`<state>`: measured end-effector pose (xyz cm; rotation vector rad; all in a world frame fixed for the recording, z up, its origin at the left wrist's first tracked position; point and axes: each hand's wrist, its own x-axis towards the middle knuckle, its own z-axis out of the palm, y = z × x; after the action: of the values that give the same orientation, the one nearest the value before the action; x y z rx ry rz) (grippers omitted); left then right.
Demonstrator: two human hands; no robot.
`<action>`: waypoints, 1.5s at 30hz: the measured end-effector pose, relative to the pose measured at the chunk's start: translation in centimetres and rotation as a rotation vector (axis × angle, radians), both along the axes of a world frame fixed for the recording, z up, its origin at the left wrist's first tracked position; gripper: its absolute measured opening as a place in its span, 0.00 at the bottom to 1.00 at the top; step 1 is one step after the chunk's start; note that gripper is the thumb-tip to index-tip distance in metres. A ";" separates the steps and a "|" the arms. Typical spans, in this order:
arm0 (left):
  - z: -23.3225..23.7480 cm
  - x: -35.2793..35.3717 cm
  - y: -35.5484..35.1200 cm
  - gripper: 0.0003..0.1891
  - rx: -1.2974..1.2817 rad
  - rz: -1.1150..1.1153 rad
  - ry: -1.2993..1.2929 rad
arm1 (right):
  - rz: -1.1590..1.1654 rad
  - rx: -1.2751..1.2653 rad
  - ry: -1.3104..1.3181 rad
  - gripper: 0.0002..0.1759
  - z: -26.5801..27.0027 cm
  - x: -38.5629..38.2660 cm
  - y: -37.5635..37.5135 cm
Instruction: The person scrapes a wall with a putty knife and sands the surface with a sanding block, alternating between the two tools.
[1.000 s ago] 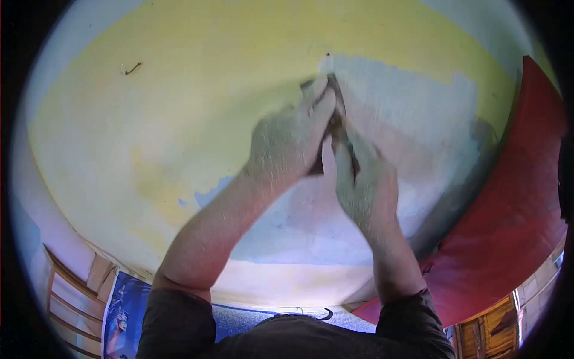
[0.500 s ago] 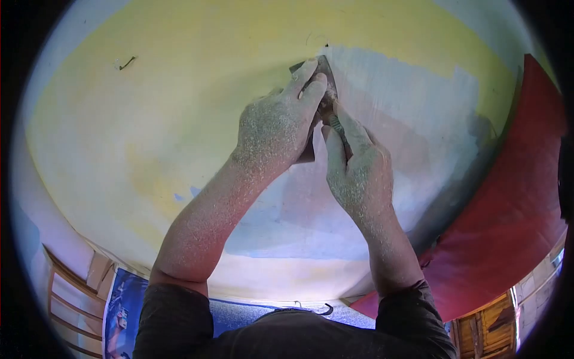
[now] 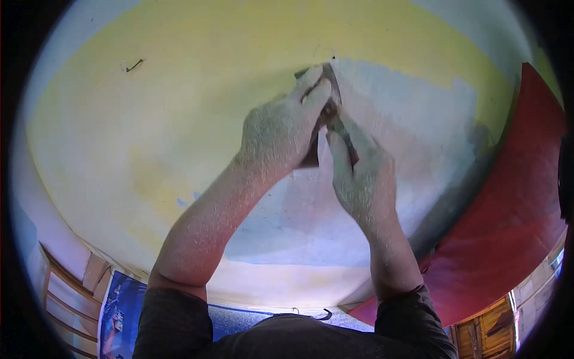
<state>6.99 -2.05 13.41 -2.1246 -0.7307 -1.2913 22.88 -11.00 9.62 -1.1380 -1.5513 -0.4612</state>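
Note:
A wide, dark-bladed scraper (image 3: 313,157) rests against the painted wall (image 3: 197,113), between my two hands. My left hand (image 3: 275,131), coated in pale dust, grips the blade from the left, its thumb and forefinger pressed along the upper part. Lower right, my right hand (image 3: 369,176) is closed round the handle, thumb and forefinger pointing up toward the blade; dust covers it too. Right of the blade, the wall shows a whitish-blue patch (image 3: 406,102) beside the yellow paint. My left palm and fingers hide much of the blade.
A large red panel (image 3: 502,221) leans along the right side. A small dark hook (image 3: 135,65) sticks out of the wall at upper left. Below are a wooden slatted frame (image 3: 69,299), a blue picture sheet (image 3: 122,305) and wooden boards (image 3: 481,329).
The view has shifted slightly, so wall and hands sit a little lower and to the right. Both hands keep their hold on the scraper and are somewhat blurred by motion.

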 end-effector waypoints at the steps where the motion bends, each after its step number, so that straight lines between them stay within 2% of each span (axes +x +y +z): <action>1: -1.0 -0.1 -0.5 0.28 -0.018 0.023 0.016 | -0.022 -0.032 -0.007 0.25 -1.0 -0.2 -0.6; 3: -3.9 -0.1 -0.8 0.28 -0.058 0.066 0.056 | -0.068 -0.101 -0.012 0.26 -3.9 -0.5 -1.2; 5: -4.5 -0.3 0.1 0.29 -0.022 0.053 0.038 | -0.021 -0.056 0.005 0.27 -4.4 -0.5 -0.5; 10: 0.5 0.1 0.3 0.28 0.022 0.133 0.021 | 0.006 0.052 -0.017 0.27 -0.2 0.0 2.4; 11: 0.4 0.1 0.4 0.28 0.026 0.087 0.006 | 0.011 0.048 -0.034 0.26 -0.1 0.2 2.0; 13: -0.7 -0.1 0.6 0.28 0.038 0.001 -0.025 | 0.028 0.042 -0.069 0.26 -0.6 0.5 0.8; 16: -5.2 -0.2 -0.3 0.27 -0.048 0.069 0.057 | -0.071 -0.072 -0.023 0.25 -5.4 -0.6 -0.8; 19: -6.2 -0.2 -0.3 0.27 -0.058 0.038 0.059 | -0.015 -0.095 0.082 0.25 -6.9 -0.7 -0.4; 22: -2.0 -0.2 -0.2 0.29 -0.035 0.044 0.011 | 0.015 0.061 -0.037 0.25 -3.0 0.0 1.4; 24: 0.3 0.0 1.3 0.27 0.031 0.041 -0.033 | 0.020 0.087 -0.016 0.26 -1.2 -0.2 2.0; 27: 0.1 -0.3 1.4 0.26 0.049 -0.005 -0.029 | 0.003 0.083 -0.005 0.27 -0.5 -0.5 2.2; 30: -3.8 -0.7 0.0 0.28 -0.062 0.002 0.042 | -0.059 -0.052 -0.011 0.31 -5.3 -0.8 0.5; 32: -6.0 -0.4 0.8 0.29 -0.039 -0.021 0.038 | -0.041 -0.018 0.021 0.30 -6.6 -0.8 0.7; 33: -5.6 -0.4 0.8 0.29 -0.031 -0.010 0.039 | -0.035 -0.008 0.040 0.29 -6.8 -0.8 0.7; 36: -1.0 -0.2 0.7 0.27 -0.057 0.016 0.020 | -0.039 0.043 -0.022 0.28 -2.5 -0.2 2.2; 39: 1.8 -0.1 2.3 0.25 0.145 -0.011 -0.028 | 0.030 0.095 0.041 0.27 1.0 -0.5 2.5; 40: 2.0 -0.3 1.5 0.25 0.040 -0.032 -0.025 | 0.018 0.081 0.023 0.28 1.2 -0.4 1.8; 43: -0.7 -0.2 0.1 0.27 -0.081 0.008 0.052 | -0.049 -0.006 -0.018 0.28 -2.2 -0.4 0.4; 45: -2.8 -0.2 0.2 0.26 -0.056 0.010 0.083 | -0.056 -0.055 0.011 0.29 -4.2 -0.5 0.0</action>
<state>6.74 -1.86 10.61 -2.2016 -0.7498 -1.1828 22.38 -11.03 5.43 -1.2267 -1.5338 -0.4514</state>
